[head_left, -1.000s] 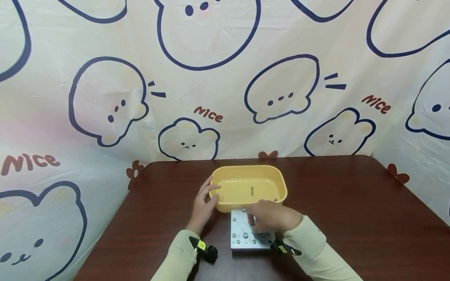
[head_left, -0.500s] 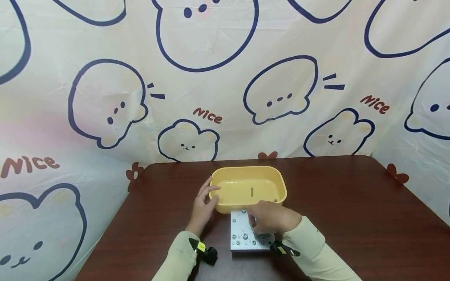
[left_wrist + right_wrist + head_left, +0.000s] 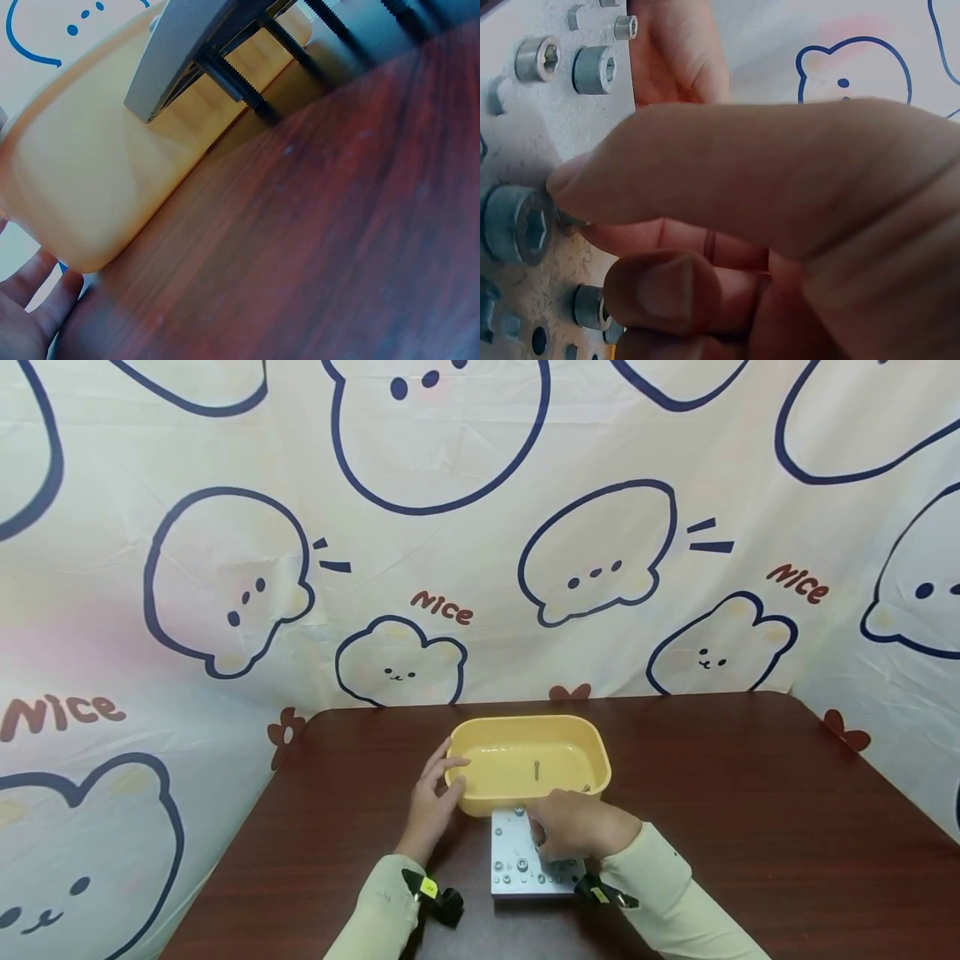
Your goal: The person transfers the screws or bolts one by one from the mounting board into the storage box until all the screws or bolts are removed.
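Observation:
A silver metal plate (image 3: 513,843) bears several hex socket screws on its top, and threaded shanks stick out beneath it in the left wrist view. My right hand (image 3: 585,822) reaches over the plate and pinches a small socket screw (image 3: 571,220) between thumb and index finger, which mostly cover it. Beside the thumb tip stands a larger socket screw (image 3: 519,225). My left hand (image 3: 432,802) rests at the left end of a yellow plastic bin (image 3: 517,720), with spread fingers touching its rim and outer wall.
One long screw (image 3: 536,770) lies in the bin, and another screw (image 3: 587,788) shows near its front right corner. The bin sits right behind the plate on a dark wooden table (image 3: 720,810). A printed cloth (image 3: 495,568) hangs behind the table.
My right fingertips have shifted slightly at the screw, and less metal shows between them. The left hand, the bin and the plate keep their places.

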A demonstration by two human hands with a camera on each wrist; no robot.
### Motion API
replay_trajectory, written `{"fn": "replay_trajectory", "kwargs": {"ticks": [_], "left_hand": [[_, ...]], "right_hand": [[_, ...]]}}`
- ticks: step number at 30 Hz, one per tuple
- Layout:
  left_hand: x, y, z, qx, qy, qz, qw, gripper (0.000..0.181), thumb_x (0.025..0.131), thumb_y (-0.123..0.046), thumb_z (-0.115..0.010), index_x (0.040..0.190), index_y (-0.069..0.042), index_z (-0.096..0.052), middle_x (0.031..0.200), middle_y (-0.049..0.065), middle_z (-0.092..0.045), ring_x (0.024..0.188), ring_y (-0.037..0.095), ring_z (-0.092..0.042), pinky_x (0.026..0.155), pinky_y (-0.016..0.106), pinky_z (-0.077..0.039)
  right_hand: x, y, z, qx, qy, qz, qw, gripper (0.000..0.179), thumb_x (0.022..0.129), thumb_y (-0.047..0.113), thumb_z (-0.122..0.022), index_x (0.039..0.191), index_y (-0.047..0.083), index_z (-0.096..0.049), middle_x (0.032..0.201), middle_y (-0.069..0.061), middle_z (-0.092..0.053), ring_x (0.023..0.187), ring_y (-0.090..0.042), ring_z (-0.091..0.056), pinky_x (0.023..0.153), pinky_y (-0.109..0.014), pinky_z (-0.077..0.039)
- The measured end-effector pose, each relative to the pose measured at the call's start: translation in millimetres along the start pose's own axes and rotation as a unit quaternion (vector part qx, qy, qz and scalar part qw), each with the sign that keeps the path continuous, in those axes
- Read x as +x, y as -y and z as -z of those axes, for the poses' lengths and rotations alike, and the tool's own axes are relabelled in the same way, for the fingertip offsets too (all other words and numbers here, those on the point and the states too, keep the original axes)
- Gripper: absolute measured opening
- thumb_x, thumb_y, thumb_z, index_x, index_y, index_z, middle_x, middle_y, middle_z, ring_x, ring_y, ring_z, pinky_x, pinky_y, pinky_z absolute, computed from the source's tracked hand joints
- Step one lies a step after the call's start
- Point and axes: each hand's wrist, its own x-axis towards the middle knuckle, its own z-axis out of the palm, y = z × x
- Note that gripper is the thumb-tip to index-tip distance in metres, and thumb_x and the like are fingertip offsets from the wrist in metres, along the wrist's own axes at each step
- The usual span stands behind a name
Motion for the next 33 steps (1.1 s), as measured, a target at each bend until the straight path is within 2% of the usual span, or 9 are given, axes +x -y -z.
{"fn": "replay_trajectory", "kwargs": {"ticks": [20,33], "left_hand": [[-0.3,-0.4,0.2,-0.004,0.002,0.002,1.0,0.026,0.091,-0.018,-0.059,0.115,-0.021,-0.067,0.148,-0.024,-0.032,0.143,0.016,-0.024,0.108,0.046,-0.035],[-0.3,0.2,0.7,-0.005,0.004,0.002,1.0,0.026,0.09,-0.019,-0.059,0.116,-0.021,-0.067,0.148,-0.025,-0.031,0.143,0.015,-0.024,0.107,0.044,-0.038]], "right_hand": [[-0.2,-0.7,-1.7,0.0,-0.001,0.005,1.0,0.018,0.078,0.011,-0.077,0.084,0.016,-0.06,0.068,0.005,-0.055,0.059,-0.012,-0.054,0.054,-0.026,-0.047],[-0.1,-0.6,-2.4,-0.009,-0.012,0.019,0.9997,0.019,0.076,0.01,-0.075,0.079,0.015,-0.058,0.065,0.005,-0.054,0.054,-0.011,-0.052,0.047,-0.025,-0.044]]}}
